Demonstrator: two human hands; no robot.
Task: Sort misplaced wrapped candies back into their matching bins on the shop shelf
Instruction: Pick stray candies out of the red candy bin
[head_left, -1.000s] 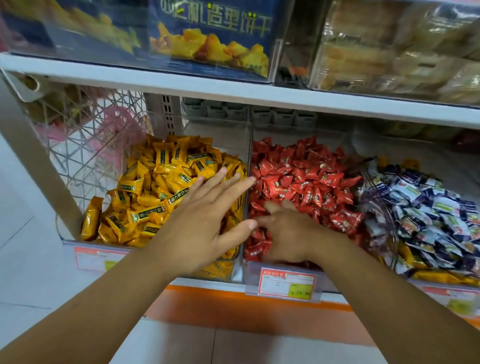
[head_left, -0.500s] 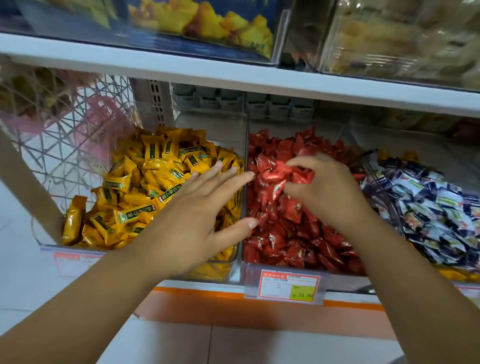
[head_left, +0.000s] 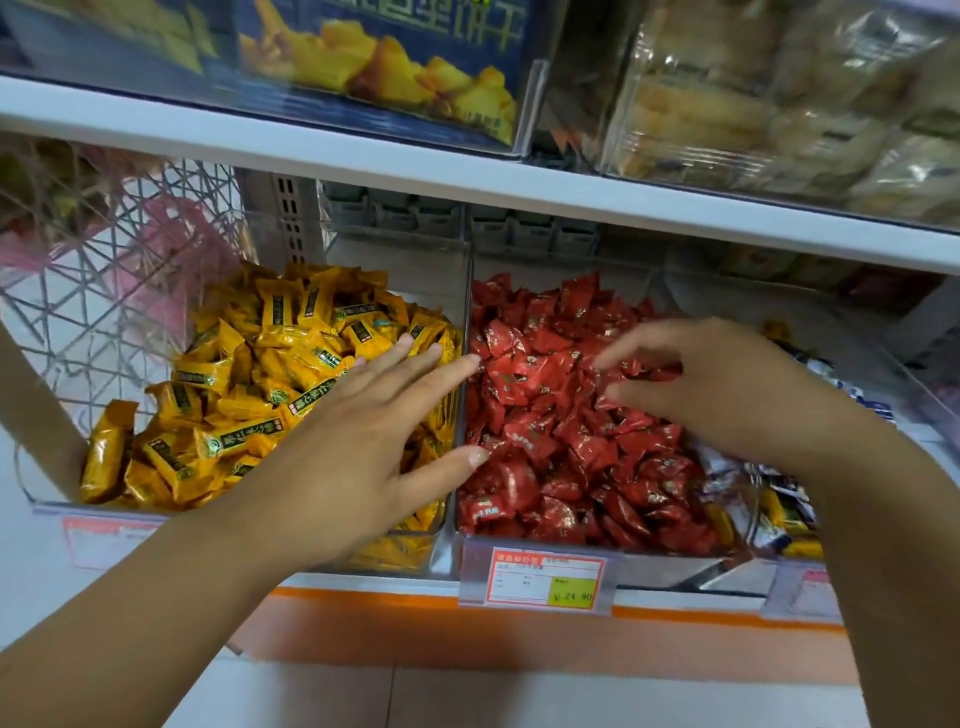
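Clear bins stand side by side on the lower shelf. The left bin holds yellow wrapped candies (head_left: 270, 364), the middle one red wrapped candies (head_left: 540, 447). My left hand (head_left: 353, 447) lies flat with straight fingers over the yellow pile, its fingertips reaching the divider (head_left: 464, 312) between the two bins. My right hand (head_left: 727, 384) hovers over the back right of the red pile and pinches a few red candies between fingers and thumb. My right arm hides most of the right bin, where blue-white candies (head_left: 852, 387) and some yellow wrappers (head_left: 784, 514) show.
The upper shelf edge (head_left: 467, 171) hangs low over the bins, with boxed and bagged snacks above it. A white wire basket (head_left: 104, 291) stands to the left of the yellow bin. A price tag (head_left: 535, 577) hangs at the red bin's front.
My right hand lifted a bunch of red candies from the front of the red bin and carried it back and to the right. My left hand stayed flat on the yellow pile.
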